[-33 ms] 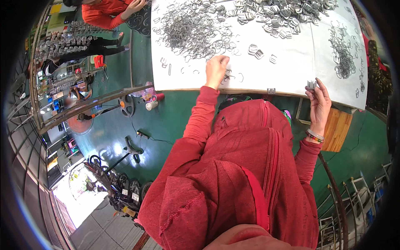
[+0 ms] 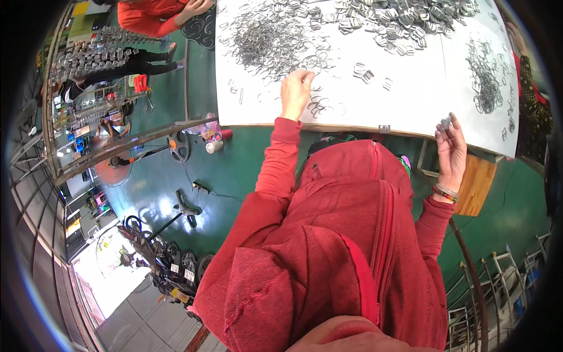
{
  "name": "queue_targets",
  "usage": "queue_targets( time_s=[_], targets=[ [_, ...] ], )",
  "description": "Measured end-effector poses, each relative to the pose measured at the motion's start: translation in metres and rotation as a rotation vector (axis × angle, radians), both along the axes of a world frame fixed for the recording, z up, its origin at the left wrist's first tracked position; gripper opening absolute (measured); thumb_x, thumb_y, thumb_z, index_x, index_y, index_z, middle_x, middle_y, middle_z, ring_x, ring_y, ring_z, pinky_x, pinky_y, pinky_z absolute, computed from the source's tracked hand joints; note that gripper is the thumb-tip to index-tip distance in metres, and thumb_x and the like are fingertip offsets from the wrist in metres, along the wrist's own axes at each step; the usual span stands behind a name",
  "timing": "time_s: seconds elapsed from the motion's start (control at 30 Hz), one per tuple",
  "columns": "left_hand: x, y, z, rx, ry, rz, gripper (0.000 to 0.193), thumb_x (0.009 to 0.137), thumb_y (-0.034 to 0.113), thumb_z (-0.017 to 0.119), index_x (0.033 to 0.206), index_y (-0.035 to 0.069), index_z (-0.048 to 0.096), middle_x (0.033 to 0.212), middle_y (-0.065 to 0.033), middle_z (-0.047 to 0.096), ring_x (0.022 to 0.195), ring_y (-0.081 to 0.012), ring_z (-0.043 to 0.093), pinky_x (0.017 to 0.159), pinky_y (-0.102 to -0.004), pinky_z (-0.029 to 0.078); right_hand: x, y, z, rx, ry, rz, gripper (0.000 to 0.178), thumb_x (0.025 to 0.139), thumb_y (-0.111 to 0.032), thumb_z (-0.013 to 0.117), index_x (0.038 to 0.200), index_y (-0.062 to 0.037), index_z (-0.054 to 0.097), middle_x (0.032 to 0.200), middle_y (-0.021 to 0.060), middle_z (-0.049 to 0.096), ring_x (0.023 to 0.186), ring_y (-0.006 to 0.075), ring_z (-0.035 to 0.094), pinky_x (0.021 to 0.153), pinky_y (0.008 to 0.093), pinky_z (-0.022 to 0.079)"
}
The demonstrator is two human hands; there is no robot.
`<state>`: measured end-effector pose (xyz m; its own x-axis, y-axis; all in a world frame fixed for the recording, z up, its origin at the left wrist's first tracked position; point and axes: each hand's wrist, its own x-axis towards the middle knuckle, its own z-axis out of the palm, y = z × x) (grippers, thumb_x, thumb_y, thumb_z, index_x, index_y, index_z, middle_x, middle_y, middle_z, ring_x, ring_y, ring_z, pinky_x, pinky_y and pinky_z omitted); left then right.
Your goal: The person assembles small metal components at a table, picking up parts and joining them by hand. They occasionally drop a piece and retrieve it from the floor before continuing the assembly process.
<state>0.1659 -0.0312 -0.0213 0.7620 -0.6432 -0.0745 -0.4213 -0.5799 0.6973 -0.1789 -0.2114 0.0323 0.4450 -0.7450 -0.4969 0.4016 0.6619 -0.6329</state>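
Observation:
My left hand (image 2: pixel 295 95) is over the table's near side, at the lower edge of a pile of curved metal wire pieces (image 2: pixel 258 44). Its fingers are bent together; anything in them is too small to make out. A small cluster of the same wire pieces (image 2: pixel 316 107) lies just right of it. At the table's front edge on the right, my right hand (image 2: pixel 451 152) pinches a small grey metal buckle (image 2: pixel 446 122) between thumb and fingers. A few loose buckles (image 2: pixel 363 73) lie on the white tabletop between my hands.
A big heap of metal buckles (image 2: pixel 404 23) covers the far middle of the table (image 2: pixel 410 88). More wire pieces (image 2: pixel 485 91) lie at the right. One buckle (image 2: pixel 384 128) sits on the front edge. A co-worker in red (image 2: pixel 149 20) is at the far left. A wooden stool (image 2: pixel 476 185) stands below right.
My left hand has shifted slightly left and away from the wire cluster, which shows more fully. My right hand has moved a little right, and its buckle has turned in the fingers.

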Motion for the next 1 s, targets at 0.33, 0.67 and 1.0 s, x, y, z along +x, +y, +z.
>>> queue_targets(
  time_s=[0.33, 0.67, 1.0],
  targets=[
    [0.049, -0.042, 0.031, -0.138, -0.167, -0.361, 0.015, 0.079, 0.017, 0.064, 0.087, 0.005, 0.069, 0.081, -0.0139, 0.066, 0.074, -0.0279, 0.063, 0.068, -0.0358, 0.048, 0.027, 0.003, -0.007, -0.135, 0.173, 0.087, 0.038, 0.086, -0.002, 0.061, 0.121, 0.0032, 0.050, 0.093, 0.0092, 0.063, 0.082, 0.0155, 0.062, 0.068, 0.0250, 0.054],
    [0.064, -0.028, 0.004, 0.011, -0.105, -0.275, 0.012, 0.076, 0.015, 0.066, 0.085, 0.008, 0.071, 0.077, -0.0109, 0.066, 0.075, -0.0285, 0.062, 0.067, -0.0374, 0.048, 0.048, 0.036, 0.011, -0.157, 0.328, 0.173, 0.030, 0.084, 0.001, 0.061, 0.112, 0.0072, 0.056, 0.089, 0.0104, 0.065, 0.073, 0.0151, 0.063, 0.065, 0.0244, 0.055],
    [0.012, -0.046, -0.078, -0.005, -0.506, -0.614, 0.006, 0.074, 0.010, 0.062, 0.079, 0.009, 0.063, 0.084, -0.0045, 0.055, 0.088, -0.0233, 0.054, 0.069, -0.0339, 0.050, 0.085, 0.056, 0.016, -0.048, 0.272, 0.335, 0.024, 0.084, 0.003, 0.058, 0.108, 0.0053, 0.058, 0.086, 0.0109, 0.064, 0.071, 0.0153, 0.064, 0.063, 0.0255, 0.057]
  ],
)
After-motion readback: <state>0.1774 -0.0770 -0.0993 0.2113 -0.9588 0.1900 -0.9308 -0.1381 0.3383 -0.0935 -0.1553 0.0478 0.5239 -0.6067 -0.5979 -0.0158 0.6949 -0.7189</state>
